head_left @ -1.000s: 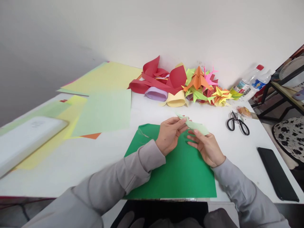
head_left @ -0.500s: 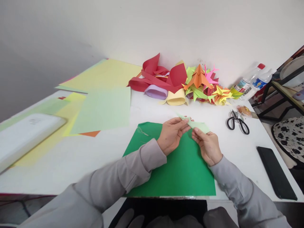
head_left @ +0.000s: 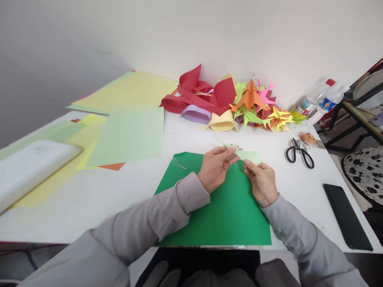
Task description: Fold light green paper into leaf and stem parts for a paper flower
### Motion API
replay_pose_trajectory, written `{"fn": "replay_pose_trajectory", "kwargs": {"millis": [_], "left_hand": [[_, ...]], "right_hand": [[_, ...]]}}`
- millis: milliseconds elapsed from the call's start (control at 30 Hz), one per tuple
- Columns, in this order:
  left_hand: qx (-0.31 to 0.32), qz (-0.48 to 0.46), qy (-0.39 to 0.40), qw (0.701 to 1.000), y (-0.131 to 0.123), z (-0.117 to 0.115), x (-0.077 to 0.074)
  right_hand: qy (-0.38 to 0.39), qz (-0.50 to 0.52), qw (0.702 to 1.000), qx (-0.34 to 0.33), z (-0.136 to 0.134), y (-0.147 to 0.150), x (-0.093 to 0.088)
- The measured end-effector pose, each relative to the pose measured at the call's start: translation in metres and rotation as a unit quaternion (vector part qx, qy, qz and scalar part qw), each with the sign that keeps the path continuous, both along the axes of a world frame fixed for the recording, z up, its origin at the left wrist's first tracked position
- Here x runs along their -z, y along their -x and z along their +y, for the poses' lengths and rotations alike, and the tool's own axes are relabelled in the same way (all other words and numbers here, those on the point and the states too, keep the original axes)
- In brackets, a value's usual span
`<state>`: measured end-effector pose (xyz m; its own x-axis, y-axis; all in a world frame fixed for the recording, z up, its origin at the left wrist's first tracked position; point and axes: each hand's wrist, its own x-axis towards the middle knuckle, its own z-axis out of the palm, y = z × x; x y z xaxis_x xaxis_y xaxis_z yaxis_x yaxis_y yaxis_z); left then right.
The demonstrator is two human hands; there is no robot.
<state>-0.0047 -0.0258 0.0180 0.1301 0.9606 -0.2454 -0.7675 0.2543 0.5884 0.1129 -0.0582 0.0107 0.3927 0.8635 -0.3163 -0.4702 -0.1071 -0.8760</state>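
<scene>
Both of my hands pinch a small folded pale green paper piece (head_left: pixel 249 155) just above a dark green sheet (head_left: pixel 221 207) lying on the white table (head_left: pixel 143 191). My left hand (head_left: pixel 214 167) grips its left, pointed end between thumb and fingers. My right hand (head_left: pixel 261 181) holds the wider right end, fingers closed on it. Grey sleeves cover both arms.
A heap of folded coloured paper shapes (head_left: pixel 233 105) lies by the wall. Pale green and yellow sheets (head_left: pixel 128 135) spread at the left beside a white box (head_left: pixel 28 167). Black scissors (head_left: pixel 299 153), a black phone (head_left: pixel 347 217) and two plastic bottles (head_left: pixel 318 101) sit at the right.
My right hand has slid up along the pale green piece and closed on it more tightly. The left hand keeps its pinch; the view has shifted slightly.
</scene>
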Motion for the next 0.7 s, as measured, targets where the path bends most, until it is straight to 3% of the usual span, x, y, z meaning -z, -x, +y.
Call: {"fn": "replay_pose_trajectory", "kwargs": {"millis": [700], "left_hand": [[-0.005,0.025,0.007,1.000,0.0001,0.0017,-0.0012]], "right_hand": [[-0.003,-0.012,1.000,-0.006,0.0011,-0.0031,0.0013]]}}
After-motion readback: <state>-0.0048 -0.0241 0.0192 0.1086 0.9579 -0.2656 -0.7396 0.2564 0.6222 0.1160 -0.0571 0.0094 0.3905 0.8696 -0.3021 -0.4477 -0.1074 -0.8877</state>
